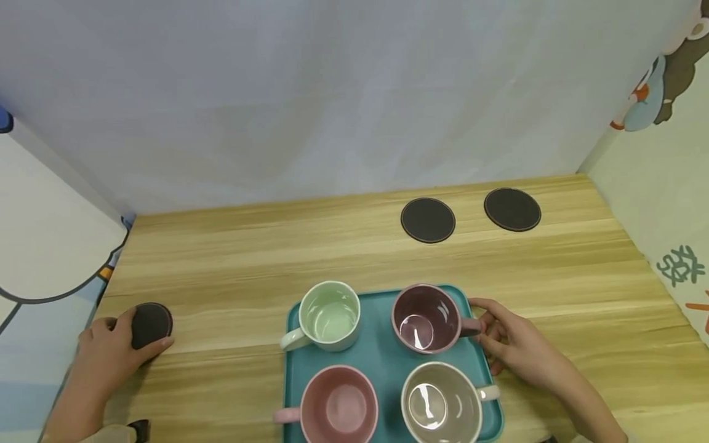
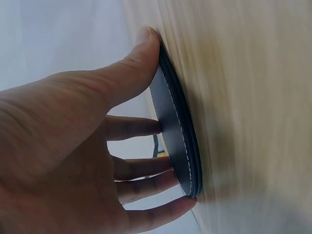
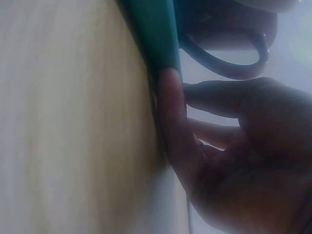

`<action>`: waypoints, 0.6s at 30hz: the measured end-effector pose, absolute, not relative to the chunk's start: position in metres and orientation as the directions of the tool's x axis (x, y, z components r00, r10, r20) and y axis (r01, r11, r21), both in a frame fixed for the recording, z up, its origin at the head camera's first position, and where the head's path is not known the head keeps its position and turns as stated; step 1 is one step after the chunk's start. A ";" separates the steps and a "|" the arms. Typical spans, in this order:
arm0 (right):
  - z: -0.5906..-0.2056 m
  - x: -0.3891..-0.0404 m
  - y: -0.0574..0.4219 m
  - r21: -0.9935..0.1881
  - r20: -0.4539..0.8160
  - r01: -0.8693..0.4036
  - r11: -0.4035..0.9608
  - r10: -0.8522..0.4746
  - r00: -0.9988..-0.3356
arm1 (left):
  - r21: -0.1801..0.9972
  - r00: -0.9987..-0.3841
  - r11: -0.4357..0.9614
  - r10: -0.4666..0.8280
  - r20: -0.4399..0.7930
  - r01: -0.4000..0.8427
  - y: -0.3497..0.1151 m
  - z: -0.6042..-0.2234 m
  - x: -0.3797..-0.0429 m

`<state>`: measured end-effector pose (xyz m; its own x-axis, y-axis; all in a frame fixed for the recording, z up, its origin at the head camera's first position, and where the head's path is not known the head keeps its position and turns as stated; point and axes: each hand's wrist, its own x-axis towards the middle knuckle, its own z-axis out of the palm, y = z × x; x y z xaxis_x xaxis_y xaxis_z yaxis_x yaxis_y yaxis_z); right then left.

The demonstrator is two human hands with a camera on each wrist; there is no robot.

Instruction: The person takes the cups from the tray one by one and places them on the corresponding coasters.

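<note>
1. While its thumb and fingers are spread wide, the left hand [image 1: 108,355] holds a dark round coaster [image 1: 151,325] by opposite parts of its edge, thumb on the near side, fingers on the far side.
2. This coaster lies at the table's left, just to the right of the palm. Being round, it has no long axis, so the line from thumb to fingers is the direction that counts. The left hand is much the nearer one; whether the disc is clear of the wood or resting on it, I cannot tell.
3. Well to the right of it stands the teal tray [image 1: 382,344], between the two hands.
4. At the tray's right edge, the right hand [image 1: 517,344] has its fingers loosely bent, digits touching the outer wall, beside the handle of the plum mug [image 1: 423,319]; no firm hold shows.
5. The green mug [image 1: 330,315] and pink mug [image 1: 340,403] take the tray's left side, the cream mug [image 1: 441,403] its near right.
6. Farthest out, beyond the tray toward the back right, lie two flat discs [image 1: 428,219], side by side and apart.
</note>
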<state>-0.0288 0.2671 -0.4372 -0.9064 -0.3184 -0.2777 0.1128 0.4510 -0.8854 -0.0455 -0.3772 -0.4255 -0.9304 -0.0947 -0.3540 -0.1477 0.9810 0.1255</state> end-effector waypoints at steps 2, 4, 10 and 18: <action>-0.437 -0.029 0.268 -0.888 -0.273 0.108 0.448 -0.322 -0.907 | 0.132 -0.942 0.983 -0.077 -0.327 -0.126 -0.372 -0.426 -0.048; -0.436 -0.029 0.268 -0.891 -0.262 0.098 0.443 -0.326 -0.908 | 0.142 -0.945 0.983 -0.070 -0.318 -0.121 -0.367 -0.426 -0.050; -0.434 -0.029 0.267 -0.894 -0.246 0.079 0.441 -0.336 -0.909 | 0.159 -0.938 0.978 -0.077 -0.337 -0.138 -0.352 -0.423 -0.058; -0.435 -0.028 0.266 -0.891 -0.238 0.074 0.447 -0.323 -0.916 | 0.174 -0.950 0.981 -0.023 -0.311 -0.080 -0.334 -0.420 -0.068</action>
<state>-0.0282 0.2661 -0.4351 -0.9160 -0.3229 -0.2378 0.0739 0.4470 -0.8915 -0.0684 -0.3338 -0.4196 -0.9501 -0.0227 -0.3111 -0.0803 0.9815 0.1738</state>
